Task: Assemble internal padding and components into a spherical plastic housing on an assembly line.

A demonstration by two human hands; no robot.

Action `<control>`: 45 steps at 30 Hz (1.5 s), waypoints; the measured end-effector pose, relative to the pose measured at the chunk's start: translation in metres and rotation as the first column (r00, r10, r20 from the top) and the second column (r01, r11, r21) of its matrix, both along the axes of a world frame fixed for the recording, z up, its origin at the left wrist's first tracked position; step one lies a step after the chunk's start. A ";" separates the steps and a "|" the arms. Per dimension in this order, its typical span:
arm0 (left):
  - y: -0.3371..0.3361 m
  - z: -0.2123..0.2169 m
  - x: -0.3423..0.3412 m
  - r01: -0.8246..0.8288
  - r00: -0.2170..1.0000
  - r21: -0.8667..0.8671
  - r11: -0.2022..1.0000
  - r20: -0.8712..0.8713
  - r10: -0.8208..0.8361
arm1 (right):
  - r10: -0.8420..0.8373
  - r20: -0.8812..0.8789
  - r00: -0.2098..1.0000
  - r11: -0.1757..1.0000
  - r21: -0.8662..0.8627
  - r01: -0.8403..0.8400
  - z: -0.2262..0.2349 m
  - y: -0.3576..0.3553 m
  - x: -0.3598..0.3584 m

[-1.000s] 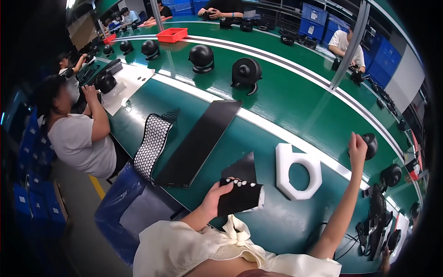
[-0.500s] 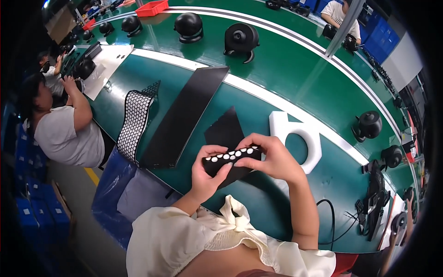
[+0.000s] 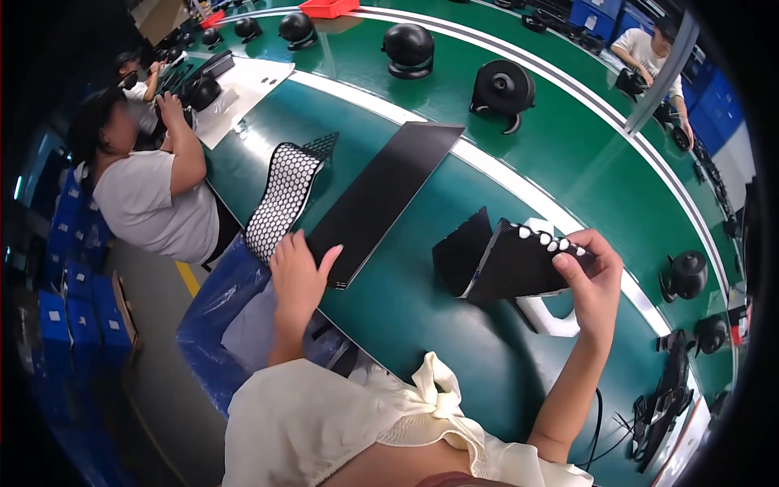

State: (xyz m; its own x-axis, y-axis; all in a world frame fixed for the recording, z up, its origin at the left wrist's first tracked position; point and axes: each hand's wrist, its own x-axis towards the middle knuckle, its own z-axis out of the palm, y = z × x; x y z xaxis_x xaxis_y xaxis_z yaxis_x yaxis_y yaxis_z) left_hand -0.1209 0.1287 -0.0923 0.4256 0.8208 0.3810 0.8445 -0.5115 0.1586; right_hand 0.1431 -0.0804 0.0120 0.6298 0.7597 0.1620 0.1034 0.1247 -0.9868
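My right hand [image 3: 596, 272] pinches the upper right corner of a black flexible sheet [image 3: 519, 272], thumb on its face. White round dots line the sheet's top edge. A darker pointed flap [image 3: 460, 250] shows at its left; whether it belongs to the same sheet I cannot tell. Behind and below the sheet, a white foam ring [image 3: 545, 318] is partly covered. My left hand [image 3: 299, 272] is empty with fingers apart, between the lower end of a curved strip with white dots [image 3: 280, 199] and the near end of a long black sheet [image 3: 393, 191]. Contact with either is unclear.
Black rounded units [image 3: 408, 50] stand along the green belt [image 3: 584, 162] beyond the white rail. Black cables and parts [image 3: 661, 398] lie at right. A co-worker [image 3: 154, 187] sits at left, beside a blue plastic-lined bin [image 3: 215, 325] below the table edge.
My left hand has let go of the black sheet and moved left toward the dotted strip. My right hand keeps the sheet, now more unfolded. The view has turned left.
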 end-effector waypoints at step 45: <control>0.258 0.025 0.052 0.724 0.679 -0.689 -0.046 0.722 -0.133 | 0.128 0.440 0.889 0.976 -0.213 -0.035 -0.011 0.016 -0.012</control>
